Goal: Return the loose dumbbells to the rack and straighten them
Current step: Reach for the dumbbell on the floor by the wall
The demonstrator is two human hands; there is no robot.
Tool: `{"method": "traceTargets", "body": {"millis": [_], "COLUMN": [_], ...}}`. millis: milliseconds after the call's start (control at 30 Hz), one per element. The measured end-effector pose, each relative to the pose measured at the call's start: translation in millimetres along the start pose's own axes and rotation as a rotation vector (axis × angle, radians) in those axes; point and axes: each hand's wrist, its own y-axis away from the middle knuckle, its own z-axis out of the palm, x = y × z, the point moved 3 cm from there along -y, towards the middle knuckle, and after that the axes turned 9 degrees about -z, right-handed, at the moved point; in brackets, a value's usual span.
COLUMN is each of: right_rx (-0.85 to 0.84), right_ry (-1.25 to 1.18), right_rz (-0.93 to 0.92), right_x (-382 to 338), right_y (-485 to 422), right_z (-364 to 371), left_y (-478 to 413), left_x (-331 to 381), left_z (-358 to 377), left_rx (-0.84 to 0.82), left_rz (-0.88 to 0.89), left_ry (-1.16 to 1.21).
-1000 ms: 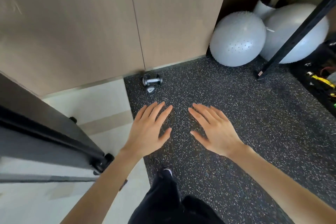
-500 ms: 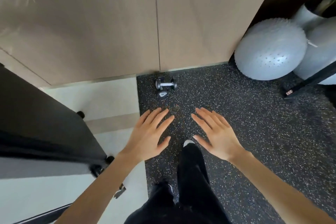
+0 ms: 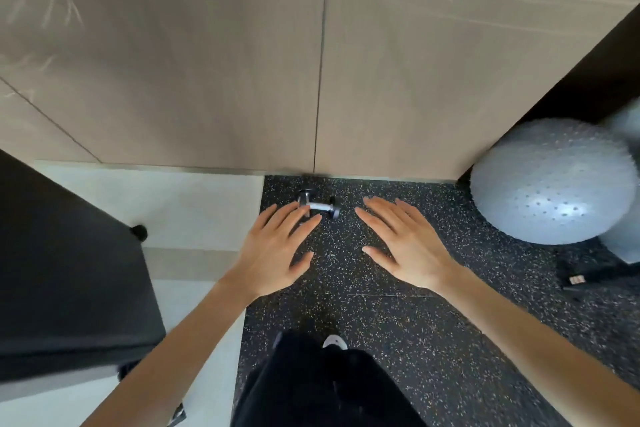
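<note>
A small chrome dumbbell lies on the speckled black rubber floor, close to the foot of the beige wall. My left hand hovers palm down with fingers spread, its fingertips overlapping the dumbbell's left end in view. Just right of the dumbbell, my right hand is held flat and open. Neither hand holds anything. A second small dumbbell seen earlier below the first is hidden behind my left fingers. No rack is in view.
A grey studded exercise ball rests at the right against a dark corner, with a black frame foot below it. A black wheeled cabinet stands at the left on pale tile. My dark trouser leg and shoe are below.
I have stepped closer to the wall. The dumbbell now sits at my fingertips instead of well beyond them. Both hands stay open and spread.
</note>
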Motion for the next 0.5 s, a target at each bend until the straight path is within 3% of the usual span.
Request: {"method": "traceTargets", "body": {"millis": [300,500], "right_rx": [-0.06,-0.051], "right_ry": [-0.064,-0.118], "right_rz": [-0.089,-0.046], "right_x": [70.5,127.8], "right_y": [-79.8,-153.1], "right_z": [45.9,56.3], "left_y": [-69.3,-150.4], "left_x": [-49.6,-109.4], "left_z": [37.1,48.4], "left_rx": [-0.046,-0.081], "left_rz": [-0.048,-0.029], "left_ry": [0.014,0.026]}}
